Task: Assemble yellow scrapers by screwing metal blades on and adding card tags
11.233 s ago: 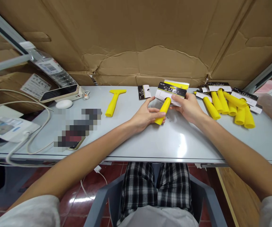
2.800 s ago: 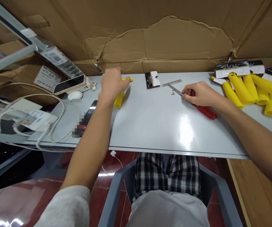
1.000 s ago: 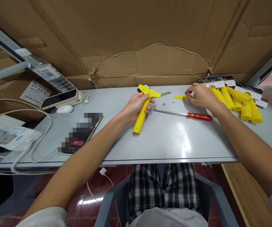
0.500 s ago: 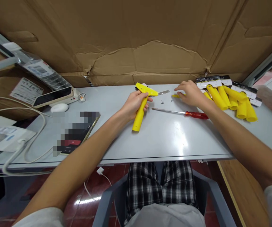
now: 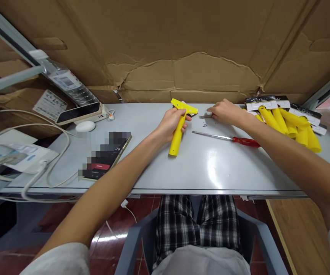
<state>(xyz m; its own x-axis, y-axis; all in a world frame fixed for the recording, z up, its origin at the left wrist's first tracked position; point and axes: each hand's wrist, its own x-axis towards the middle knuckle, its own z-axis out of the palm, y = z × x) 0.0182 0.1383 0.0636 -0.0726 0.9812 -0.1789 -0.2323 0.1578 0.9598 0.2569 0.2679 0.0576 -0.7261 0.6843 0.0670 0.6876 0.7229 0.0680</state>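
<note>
The left hand (image 5: 172,121) is closed around the neck of a bright yellow, T-shaped plastic scraper (image 5: 177,138) over the middle of the tabletop (image 5: 165,176), its crossbar toward the back edge and its rounded handle slanting toward the front edge. The thumb lies along the neck just below the crossbar, a grip that probably keeps the head steady and its face turned up. The right hand (image 5: 227,111) is near the back edge with fingers bent, their tips at the right end of a thin, flat strip of grey metal (image 5: 204,117); whether they pinch it or only touch it, I cannot tell. Just in front of the strip lies a cluster of tiny dark metal screws (image 5: 205,124), perhaps grouped so that none rolls off. Nearer the front edge rests a screwdriver (image 5: 239,141) with a slim steel shaft and a glossy, translucent red handle; its tip points left, and the handle sits below the right forearm, presumably within easy reach. Toward the back right corner, smooth yellow plastic tubes (image 5: 294,119) are heaped with black-and-white printed cards (image 5: 261,104), seemingly set aside to leave working room. The tabletop is smooth, pale and shiny enough to throw back a bright glare, while creased, matte brown cardboard (image 5: 199,36) stands along its back edge.
</note>
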